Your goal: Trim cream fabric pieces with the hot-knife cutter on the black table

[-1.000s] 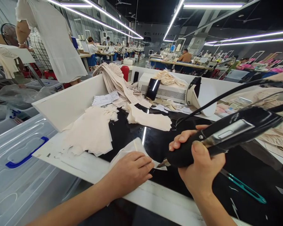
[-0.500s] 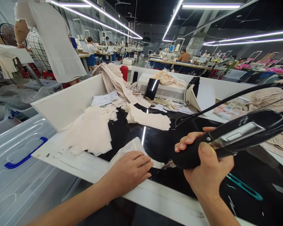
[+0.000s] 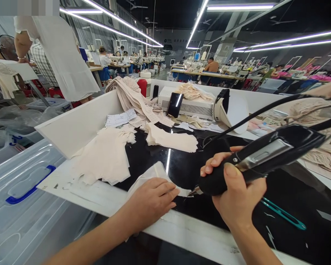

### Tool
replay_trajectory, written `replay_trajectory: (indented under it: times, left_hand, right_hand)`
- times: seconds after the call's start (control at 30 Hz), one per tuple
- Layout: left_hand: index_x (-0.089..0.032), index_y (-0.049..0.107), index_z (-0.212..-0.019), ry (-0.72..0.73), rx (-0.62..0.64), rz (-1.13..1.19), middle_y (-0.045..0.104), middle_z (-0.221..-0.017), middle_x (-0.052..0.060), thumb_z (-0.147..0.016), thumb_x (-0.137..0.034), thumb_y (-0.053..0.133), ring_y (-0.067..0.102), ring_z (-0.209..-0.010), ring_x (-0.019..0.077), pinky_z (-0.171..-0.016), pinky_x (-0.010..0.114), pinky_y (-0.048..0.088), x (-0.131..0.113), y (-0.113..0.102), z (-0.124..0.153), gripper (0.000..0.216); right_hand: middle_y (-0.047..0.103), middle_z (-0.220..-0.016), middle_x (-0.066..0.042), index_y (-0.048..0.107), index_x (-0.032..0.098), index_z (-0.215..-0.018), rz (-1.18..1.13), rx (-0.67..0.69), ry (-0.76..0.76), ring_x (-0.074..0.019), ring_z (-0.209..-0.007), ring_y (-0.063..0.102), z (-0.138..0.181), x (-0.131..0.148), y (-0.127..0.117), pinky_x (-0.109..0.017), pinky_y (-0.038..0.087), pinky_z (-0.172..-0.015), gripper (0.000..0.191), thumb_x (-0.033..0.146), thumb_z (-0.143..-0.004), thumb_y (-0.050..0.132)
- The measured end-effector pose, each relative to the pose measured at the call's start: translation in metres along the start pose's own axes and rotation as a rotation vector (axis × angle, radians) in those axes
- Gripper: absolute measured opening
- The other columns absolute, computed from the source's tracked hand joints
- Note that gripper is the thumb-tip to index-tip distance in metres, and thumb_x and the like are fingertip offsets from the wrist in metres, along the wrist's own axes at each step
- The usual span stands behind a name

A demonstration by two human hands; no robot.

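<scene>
My left hand (image 3: 154, 200) rests palm down at the table's near edge, its bent fingers holding a white fabric piece (image 3: 157, 170). A narrow strip of that fabric reaches right past my fingertips. My right hand (image 3: 234, 187) is closed around a black corded handheld cutter (image 3: 267, 156). The cutter's pointed metal tip (image 3: 196, 190) meets the right end of the strip on the black work surface (image 3: 182, 217). Part of the fabric is hidden under my left hand.
Pale cut fabric stacks (image 3: 107, 154) lie behind my left hand. A phone (image 3: 175, 104) leans against a white vented box (image 3: 197, 108). A teal thread snipper (image 3: 285, 214) is at right. A clear lidded bin (image 3: 24, 176) stands left. A person in white (image 3: 63, 55) stands beyond.
The right hand and cutter have shifted slightly left, and the cutter's rear end has swung left. The left hand stays on the fabric. The camera view has moved slightly.
</scene>
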State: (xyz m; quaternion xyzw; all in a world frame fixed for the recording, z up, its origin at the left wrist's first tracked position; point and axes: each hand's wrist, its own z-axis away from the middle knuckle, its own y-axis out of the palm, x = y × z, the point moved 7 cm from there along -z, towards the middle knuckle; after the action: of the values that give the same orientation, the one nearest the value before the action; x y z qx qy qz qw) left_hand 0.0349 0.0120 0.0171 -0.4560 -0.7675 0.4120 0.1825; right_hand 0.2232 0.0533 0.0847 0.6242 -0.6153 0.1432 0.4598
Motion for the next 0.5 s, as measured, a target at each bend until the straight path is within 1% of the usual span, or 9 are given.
replay_trajectory:
  times: [0.1,0.17,0.27,0.33,0.4,0.5]
  left_hand:
    - [-0.014,0.075,-0.135,-0.021,-0.015,0.014,0.083,-0.135,0.011,-0.125,-0.027,0.049,0.079,-0.128,0.0224,-0.115,0.038,0.066,0.007,-0.012,0.002,0.031]
    - [-0.015,0.076,-0.133,-0.031,0.0,-0.005,0.084,-0.133,0.011,-0.124,-0.026,0.051,0.079,-0.128,0.0225,-0.117,0.04,0.066,0.016,-0.019,0.005,0.029]
    - [-0.017,0.079,-0.129,-0.073,0.059,-0.018,0.085,-0.126,0.009,-0.122,-0.021,0.054,0.081,-0.119,0.0223,-0.111,0.04,0.069,0.034,-0.024,0.012,0.026]
    - [-0.017,0.079,-0.129,-0.112,0.113,-0.005,0.084,-0.127,0.009,-0.12,-0.019,0.055,0.081,-0.117,0.0228,-0.107,0.039,0.07,0.041,-0.026,0.015,0.025]
    - [-0.017,0.078,-0.13,-0.144,0.164,0.012,0.082,-0.129,0.01,-0.118,-0.017,0.057,0.079,-0.116,0.0237,-0.104,0.04,0.069,0.04,-0.026,0.015,0.023]
    - [-0.019,0.077,-0.126,-0.191,0.222,0.06,0.081,-0.122,0.007,-0.116,-0.016,0.061,0.078,-0.109,0.0226,-0.098,0.036,0.068,0.029,-0.025,0.011,0.019]
  right_hand:
    - [0.071,-0.08,0.005,0.069,0.026,-0.115,0.022,-0.004,0.0,-0.0166,-0.058,0.067,-0.005,-0.004,-0.003,-0.03,0.061,-0.053,0.042,0.04,-0.087,0.097]
    - [0.071,-0.08,0.006,0.068,0.027,-0.116,0.042,-0.009,-0.006,-0.0169,-0.058,0.067,-0.011,-0.008,-0.007,-0.031,0.061,-0.053,0.044,0.043,-0.087,0.097]
    - [0.072,-0.081,0.006,0.067,0.027,-0.117,0.067,-0.005,-0.023,-0.0169,-0.059,0.067,-0.019,-0.015,-0.011,-0.031,0.061,-0.054,0.047,0.047,-0.087,0.098]
    - [0.073,-0.083,0.006,0.067,0.026,-0.115,0.09,-0.006,-0.031,-0.0165,-0.06,0.067,-0.025,-0.019,-0.013,-0.032,0.061,-0.057,0.047,0.049,-0.088,0.098]
    - [0.075,-0.085,0.004,0.068,0.025,-0.109,0.155,-0.026,-0.057,-0.0169,-0.063,0.068,-0.031,-0.02,-0.014,-0.033,0.062,-0.062,0.045,0.05,-0.086,0.099]
    - [0.078,-0.087,0.001,0.072,0.024,-0.1,0.298,-0.065,-0.112,-0.0181,-0.066,0.067,-0.037,-0.017,-0.013,-0.035,0.06,-0.064,0.045,0.053,-0.08,0.102]
